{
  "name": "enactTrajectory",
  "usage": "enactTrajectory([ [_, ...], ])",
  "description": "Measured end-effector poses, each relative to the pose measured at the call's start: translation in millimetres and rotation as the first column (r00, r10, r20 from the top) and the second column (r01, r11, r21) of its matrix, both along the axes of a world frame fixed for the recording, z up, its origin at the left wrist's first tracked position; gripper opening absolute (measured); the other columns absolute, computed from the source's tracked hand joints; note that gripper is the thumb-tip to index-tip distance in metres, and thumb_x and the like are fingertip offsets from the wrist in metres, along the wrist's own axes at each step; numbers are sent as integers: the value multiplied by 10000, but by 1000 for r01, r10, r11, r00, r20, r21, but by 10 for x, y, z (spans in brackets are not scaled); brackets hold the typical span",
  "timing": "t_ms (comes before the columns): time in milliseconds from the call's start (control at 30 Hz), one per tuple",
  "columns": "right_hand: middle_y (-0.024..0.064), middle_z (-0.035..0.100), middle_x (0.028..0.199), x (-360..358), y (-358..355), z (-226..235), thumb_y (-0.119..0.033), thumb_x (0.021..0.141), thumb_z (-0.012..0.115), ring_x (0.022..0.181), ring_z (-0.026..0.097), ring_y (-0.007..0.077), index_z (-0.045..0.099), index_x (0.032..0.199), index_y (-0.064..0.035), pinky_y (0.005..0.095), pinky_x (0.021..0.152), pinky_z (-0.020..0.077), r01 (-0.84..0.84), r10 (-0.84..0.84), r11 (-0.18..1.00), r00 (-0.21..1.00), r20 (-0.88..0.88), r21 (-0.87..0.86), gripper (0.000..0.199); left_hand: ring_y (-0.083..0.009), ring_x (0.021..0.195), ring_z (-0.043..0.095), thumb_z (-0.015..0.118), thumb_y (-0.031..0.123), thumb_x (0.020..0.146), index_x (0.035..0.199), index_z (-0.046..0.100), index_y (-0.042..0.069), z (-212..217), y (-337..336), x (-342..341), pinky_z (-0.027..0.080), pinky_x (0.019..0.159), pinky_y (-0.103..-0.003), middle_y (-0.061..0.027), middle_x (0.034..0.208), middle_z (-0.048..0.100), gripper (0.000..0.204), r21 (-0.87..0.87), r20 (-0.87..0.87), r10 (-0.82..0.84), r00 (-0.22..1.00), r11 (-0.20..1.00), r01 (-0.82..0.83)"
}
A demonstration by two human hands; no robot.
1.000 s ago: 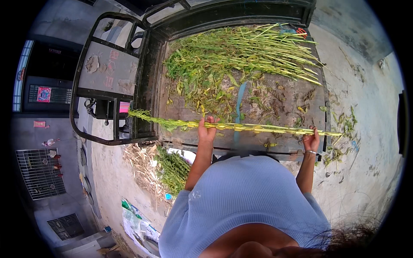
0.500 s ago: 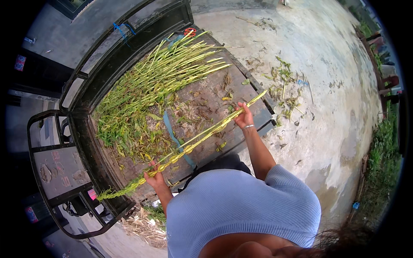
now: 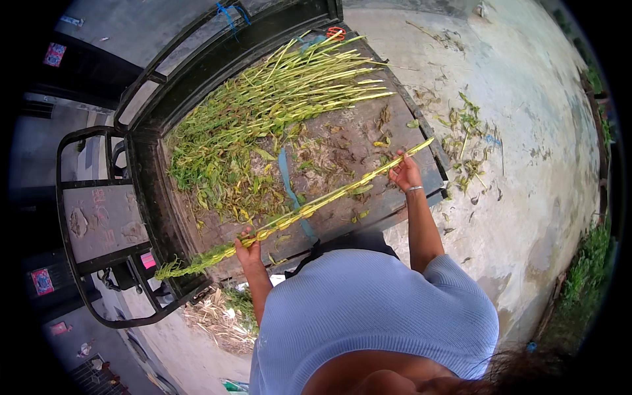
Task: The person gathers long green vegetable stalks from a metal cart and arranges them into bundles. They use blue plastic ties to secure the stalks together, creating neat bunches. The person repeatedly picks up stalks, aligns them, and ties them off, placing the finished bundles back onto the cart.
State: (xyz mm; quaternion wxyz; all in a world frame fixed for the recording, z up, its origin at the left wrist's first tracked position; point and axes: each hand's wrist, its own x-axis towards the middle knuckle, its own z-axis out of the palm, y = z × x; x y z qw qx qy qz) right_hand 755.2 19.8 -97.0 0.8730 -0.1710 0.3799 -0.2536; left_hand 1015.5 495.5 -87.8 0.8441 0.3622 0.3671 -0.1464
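Note:
A thin bunch of long yellow-green plant stalks [image 3: 336, 195] with pods along them stretches slantwise in front of me, above the near side of a cart bed [image 3: 388, 210]. My left hand [image 3: 249, 250] is closed around it near the leafy end at the lower left. Toward the bare, cut end at the upper right, my right hand [image 3: 406, 172] grips the same bunch. Beyond my hands a heap of similar stalks [image 3: 263, 105] lies on the bed, cut ends pointing right and leafy tops left. A flat blue-green strap [image 3: 286, 174] runs across the bed, passing beneath the held bunch.
Dark metal rails [image 3: 148, 204] border the bed on the left and far side. A red-orange looped object [image 3: 336, 33] rests by the heap's far end. Loose leaves [image 3: 464, 122] litter the concrete floor [image 3: 526, 197] at right. Dry stalks [image 3: 220, 319] lie below the cart at lower left.
The whole view has shifted, so the cart appears farther right and higher. Both hands keep their hold on the stalks, which lie at nearly the same place over the bed.

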Motion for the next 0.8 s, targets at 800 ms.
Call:
enactTrajectory([
  [800, 145, 476, 1087, 1170, 3174, -924, -150, 727, 524, 962, 511, 316, 540, 1068, -127, 400, 728, 478, -628, 206, -718, 222, -953, -301, 343, -264, 808, 590, 475, 234, 886, 920, 432, 95, -697, -347, 241, 514, 709, -461, -53, 744, 522, 150, 75, -64, -3, 998, 997, 8],
])
